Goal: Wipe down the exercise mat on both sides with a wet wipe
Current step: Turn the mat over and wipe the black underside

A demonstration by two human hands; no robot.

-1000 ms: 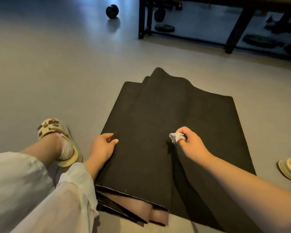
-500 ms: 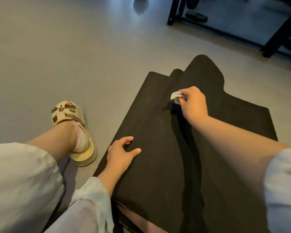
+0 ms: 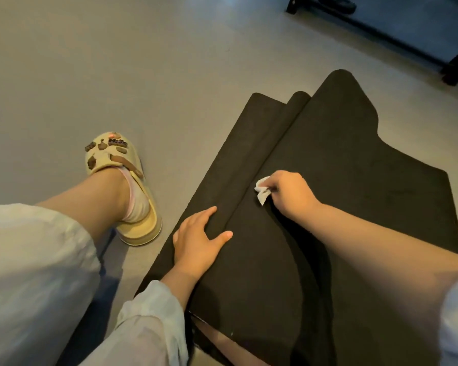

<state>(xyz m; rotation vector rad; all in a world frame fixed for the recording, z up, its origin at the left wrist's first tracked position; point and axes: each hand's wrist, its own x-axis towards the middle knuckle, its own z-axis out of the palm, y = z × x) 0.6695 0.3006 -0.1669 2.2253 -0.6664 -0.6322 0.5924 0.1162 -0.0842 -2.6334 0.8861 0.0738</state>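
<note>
Black exercise mat [image 3: 341, 207] is lying folded in overlapping layers on the grey floor [image 3: 117, 62], tan underside showing at the near edge. Right hand [image 3: 291, 194] is pinching a crumpled white wet wipe [image 3: 262, 192] in a tight grip, wipe touching the top layer near a fold edge. Left hand [image 3: 196, 241] is resting flat on the mat's left part, fingers straight and spread, holding nothing. Left foot in a cream slipper [image 3: 124, 180] with brown charms is standing on the floor just beside the mat. Dark frame [image 3: 381, 25] is sitting at top right.
</note>
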